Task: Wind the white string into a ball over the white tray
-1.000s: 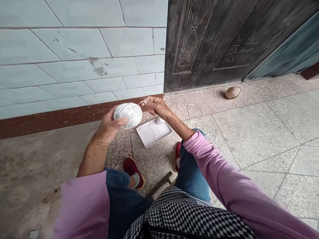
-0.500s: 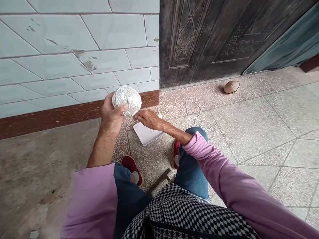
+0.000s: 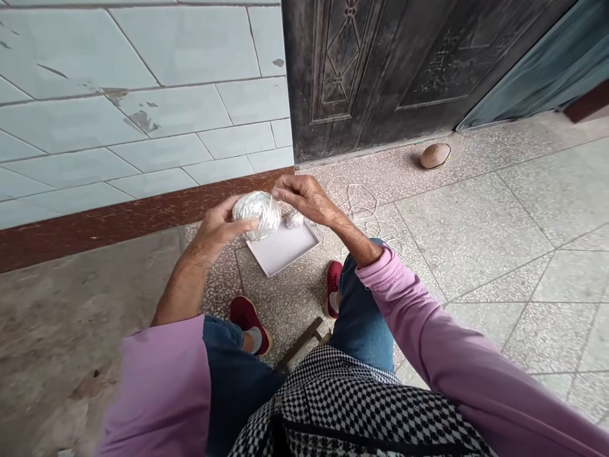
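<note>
Two hands in view, both mine: left hand (image 3: 219, 231) cupped the large ball of string (image 3: 257, 214) from the left side, thumb across its front, fingers spread about as wide as the ball; right hand (image 3: 307, 198) had thumb and forefinger closed in a pinch on a white strand (image 3: 271, 202) at the ball's right edge, other fingers curled. Ball was up in the air, overlapping the far left corner of the white tray (image 3: 280, 251) in my view. Edges: red-brown baseboard (image 3: 95, 225) of the tiled wall (image 3: 166, 114) ran behind my left hand, ending at the dark door (image 3: 375, 70). Room: paving (image 3: 485, 235) stretched wide to my right, concrete (image 3: 95, 298) to my left; right forearm passed over my jeans leg (image 3: 364, 311). Counts: one large ball, one small ball (image 3: 294, 219) at the tray's far edge (couldn't tell if fully inside), one tray, one patch of loose string (image 3: 364, 209) on the floor right of it, loops too tangled to count, one brown rounded object (image 3: 434, 155) near the door, two red shoes (image 3: 247, 320), one either side.
</note>
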Available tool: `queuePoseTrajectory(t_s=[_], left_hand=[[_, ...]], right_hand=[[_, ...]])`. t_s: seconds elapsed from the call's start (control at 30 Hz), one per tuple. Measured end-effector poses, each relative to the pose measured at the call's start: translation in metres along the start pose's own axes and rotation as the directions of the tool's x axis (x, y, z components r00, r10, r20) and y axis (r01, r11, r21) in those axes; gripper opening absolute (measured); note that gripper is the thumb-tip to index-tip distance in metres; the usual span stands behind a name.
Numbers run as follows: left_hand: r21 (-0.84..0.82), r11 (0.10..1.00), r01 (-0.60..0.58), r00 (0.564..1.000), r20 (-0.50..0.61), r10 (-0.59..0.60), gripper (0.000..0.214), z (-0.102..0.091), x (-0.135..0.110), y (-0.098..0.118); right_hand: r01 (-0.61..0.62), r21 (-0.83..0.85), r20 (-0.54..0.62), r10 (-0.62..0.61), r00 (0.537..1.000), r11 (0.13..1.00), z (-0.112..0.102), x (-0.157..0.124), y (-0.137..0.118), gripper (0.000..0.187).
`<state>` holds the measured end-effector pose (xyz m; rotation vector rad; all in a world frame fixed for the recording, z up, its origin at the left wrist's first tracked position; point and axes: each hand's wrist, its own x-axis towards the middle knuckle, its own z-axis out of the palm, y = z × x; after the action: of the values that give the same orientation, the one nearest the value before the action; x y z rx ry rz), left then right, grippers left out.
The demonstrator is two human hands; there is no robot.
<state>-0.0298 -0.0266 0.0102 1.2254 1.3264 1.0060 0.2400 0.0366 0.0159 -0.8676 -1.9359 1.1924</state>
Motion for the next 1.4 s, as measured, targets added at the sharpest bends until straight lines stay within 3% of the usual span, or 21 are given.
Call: queuePoseTrajectory(t_s=[0.1, 0.2, 0.3, 0.4, 0.57, 0.7, 0.83, 0.93, 1.03, 1.17, 1.23, 1.4], left_hand=[[-0.013, 0.999, 0.046, 0.989, 0.141, -0.044, 0.069, 0.008, -0.006, 0.004], [-0.095, 0.995, 0.039, 0.985, 0.171, -0.022, 0.061, 0.012, -0.010, 0.008], [-0.183, 0.983, 0.031, 0.989, 0.146, -0.004, 0.069, 0.015, -0.013, 0.013], [-0.239, 0.971, 0.008, 0.995, 0.099, 0.016, 0.079, 0.018, -0.015, 0.020], [-0.317, 0.939, -0.136, 0.989, -0.093, 0.112, 0.081, 0.016, 0.001, 0.021], [-0.083, 0.981, -0.177, 0.943, -0.300, 0.145, 0.093, -0.003, 0.018, 0.007], [0.296, 0.945, -0.142, 0.902, -0.355, 0.247, 0.089, -0.025, 0.020, -0.003], [0.365, 0.928, -0.077, 0.950, -0.257, 0.180, 0.086, -0.027, 0.016, -0.002], [0.266, 0.964, -0.002, 1.000, -0.021, 0.008, 0.085, -0.014, 0.010, 0.001], [0.063, 0.997, 0.038, 0.964, 0.260, -0.053, 0.070, 0.008, 0.002, 0.003], [-0.042, 0.999, 0.033, 0.955, 0.295, -0.019, 0.068, 0.013, -0.002, 0.004], [-0.261, 0.965, 0.009, 0.967, 0.248, 0.058, 0.069, 0.016, -0.009, 0.011]], right_hand=[[-0.028, -0.008, -0.035, 0.028, 0.999, 1.000, -0.001, -0.002, 0.001, 0.036], [-0.042, 0.062, -0.091, 0.047, 0.995, 0.997, 0.001, 0.001, 0.008, 0.044], [-0.040, 0.134, -0.114, 0.055, 0.992, 0.990, 0.007, 0.009, 0.018, 0.050], [-0.079, 0.141, -0.067, 0.089, 0.994, 0.987, 0.023, 0.014, 0.023, 0.047], [-0.134, -0.080, 0.127, 0.143, 0.982, 0.988, 0.060, 0.007, 0.019, 0.035], [-0.070, -0.046, 0.304, 0.080, 0.949, 0.997, 0.069, -0.004, 0.014, 0.034], [-0.029, 0.182, 0.283, -0.024, 0.959, 0.983, 0.047, -0.005, 0.013, 0.049], [-0.027, 0.226, 0.147, -0.007, 0.989, 0.974, 0.021, 0.000, 0.008, 0.057], [-0.043, 0.192, 0.027, 0.039, 0.999, 0.980, 0.002, 0.005, -0.001, 0.056], [-0.135, 0.142, -0.013, 0.139, 0.990, 0.981, -0.003, 0.006, -0.011, 0.058], [-0.183, 0.141, -0.025, 0.189, 0.982, 0.973, 0.000, 0.005, -0.012, 0.057], [-0.173, 0.150, -0.057, 0.183, 0.981, 0.973, 0.011, 0.009, -0.001, 0.061]])
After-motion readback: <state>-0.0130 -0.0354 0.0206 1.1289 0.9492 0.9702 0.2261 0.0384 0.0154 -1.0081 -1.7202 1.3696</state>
